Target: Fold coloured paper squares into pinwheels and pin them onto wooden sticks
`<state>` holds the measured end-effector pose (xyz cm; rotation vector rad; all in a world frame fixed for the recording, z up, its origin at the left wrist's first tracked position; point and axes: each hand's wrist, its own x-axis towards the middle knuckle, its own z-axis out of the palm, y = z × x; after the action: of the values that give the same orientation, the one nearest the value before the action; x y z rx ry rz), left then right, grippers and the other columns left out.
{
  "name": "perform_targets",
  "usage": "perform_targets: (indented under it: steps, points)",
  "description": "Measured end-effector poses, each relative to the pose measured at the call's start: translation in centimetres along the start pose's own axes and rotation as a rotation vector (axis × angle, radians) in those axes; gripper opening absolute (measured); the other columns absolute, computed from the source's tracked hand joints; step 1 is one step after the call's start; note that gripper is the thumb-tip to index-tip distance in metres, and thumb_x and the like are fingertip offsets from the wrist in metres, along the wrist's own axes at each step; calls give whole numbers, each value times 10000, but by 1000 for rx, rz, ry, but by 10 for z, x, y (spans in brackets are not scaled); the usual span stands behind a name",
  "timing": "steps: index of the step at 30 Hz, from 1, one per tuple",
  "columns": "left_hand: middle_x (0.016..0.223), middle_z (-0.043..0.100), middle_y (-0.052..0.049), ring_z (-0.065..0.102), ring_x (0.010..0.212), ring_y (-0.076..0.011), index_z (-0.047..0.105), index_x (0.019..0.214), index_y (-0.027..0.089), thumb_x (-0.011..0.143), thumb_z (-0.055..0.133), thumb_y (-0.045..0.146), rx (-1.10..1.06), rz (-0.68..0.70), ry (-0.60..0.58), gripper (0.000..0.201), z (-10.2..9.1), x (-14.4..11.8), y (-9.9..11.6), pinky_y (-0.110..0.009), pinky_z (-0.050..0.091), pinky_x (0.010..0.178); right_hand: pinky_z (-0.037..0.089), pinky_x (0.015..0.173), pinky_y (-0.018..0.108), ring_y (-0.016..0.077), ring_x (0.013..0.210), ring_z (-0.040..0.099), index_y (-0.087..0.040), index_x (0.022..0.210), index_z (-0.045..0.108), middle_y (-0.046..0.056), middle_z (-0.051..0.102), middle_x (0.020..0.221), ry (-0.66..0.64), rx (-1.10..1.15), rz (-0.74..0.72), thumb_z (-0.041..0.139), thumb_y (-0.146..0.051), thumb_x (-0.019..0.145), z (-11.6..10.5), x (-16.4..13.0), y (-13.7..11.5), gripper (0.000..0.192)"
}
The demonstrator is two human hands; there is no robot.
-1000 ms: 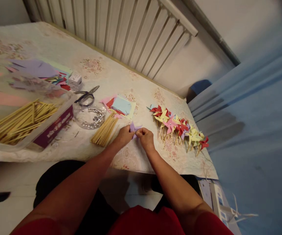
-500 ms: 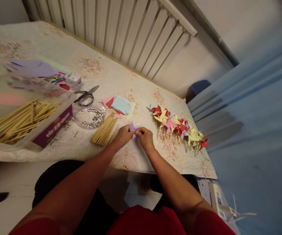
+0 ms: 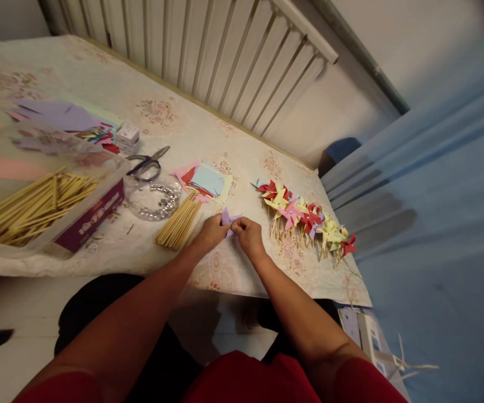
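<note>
- Pinching a purple paper piece (image 3: 225,216) from its left side, the left hand (image 3: 212,230) is holding its fingers narrowly closed near the table's near edge.
- The right hand (image 3: 248,234) is holding the same paper from the right, thumb and fingers drawn close together; finer details are too small to tell.
- The purple paper is sitting between the two hands, its folded points showing toward the far side; whether it is touching the floral tablecloth (image 3: 191,129), I cannot tell.
- Just left of the left hand, a bundle of thin sticks (image 3: 178,225) is lying fanned out, its far end reaching a stack of coloured paper squares (image 3: 208,180), pale blue on top.
- Farther left, a clear round tray (image 3: 142,196) is holding small silvery pieces, and scissors (image 3: 148,166) are lying just beyond it.
- At the left, a clear plastic box (image 3: 93,221) is holding many loose sticks (image 3: 36,207); beyond it, small white boxes (image 3: 127,137) are resting beside purple sheets (image 3: 57,115).
- On the right, colourful pinwheels (image 3: 294,212) are lying in a row, apart from the right hand, their sticks pointing toward the near side.
- Far right, a blue curtain (image 3: 426,224) is hanging.
</note>
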<state>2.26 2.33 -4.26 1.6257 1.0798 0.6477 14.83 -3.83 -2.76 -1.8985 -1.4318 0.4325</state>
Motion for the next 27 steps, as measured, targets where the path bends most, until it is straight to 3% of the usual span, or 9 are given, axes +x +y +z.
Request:
perform_targets:
  steps: [3,5,10,12,14,18,20,22,27]
  points:
    - [671,590,6,505,653,-132,580,696,147,743,573,170,13,6,-8,52,0,1,-1,-247,337,579,399,719,272,160,728,552,-211,692,632,10,638,737,-59,-169,-180,540,-207,779,-10,1,-5,127]
    - [680,598,2,507,655,-133,589,712,144,745,575,175,4,5,-10,48,1,2,-1,-246,341,580,401,732,275,164,744,555,-213,698,638,16,644,754,-60,-183,-187,543,-204,778,-11,1,-6,125]
    - [697,627,-1,510,651,-129,612,738,137,735,571,155,-1,-20,-5,45,-1,1,1,-239,352,588,389,599,241,128,573,472,-201,630,580,-42,537,582,28,127,124,563,-241,740,6,0,-1,118]
    - [710,635,-5,517,659,-130,620,750,133,737,570,153,0,-20,-16,56,-2,0,2,-238,353,590,377,569,236,122,546,447,-201,637,577,-54,507,560,31,171,185,570,-262,735,9,-1,1,116]
    - [726,640,-12,519,665,-131,627,765,128,745,570,159,-4,-18,-21,69,-3,0,2,-238,358,594,392,599,242,128,572,469,-203,641,582,-44,531,584,11,107,114,557,-257,756,6,-1,1,129]
    - [742,650,-25,522,673,-136,631,758,126,752,576,177,0,-12,-21,75,-3,0,2,-239,367,602,420,741,283,169,745,553,-211,723,635,23,635,768,-51,-215,-177,530,-221,818,-8,-1,-5,142]
    - [739,650,-28,525,675,-139,630,751,126,747,581,180,3,-14,-11,73,-3,0,2,-240,366,600,421,764,290,179,786,561,-213,753,647,38,648,815,-61,-281,-219,528,-220,829,-10,-2,-7,141]
    - [731,643,-22,520,667,-137,632,757,124,744,578,180,-13,-16,-6,79,-3,0,2,-242,364,597,424,740,276,168,751,555,-210,719,631,21,636,765,-37,-198,-158,524,-215,818,-6,-1,-5,145]
    - [700,604,2,499,661,-127,623,761,123,732,569,173,-51,-22,-13,80,-3,-2,2,-239,350,588,380,572,236,128,558,447,-203,635,561,-47,502,565,14,95,167,559,-249,757,8,2,1,130]
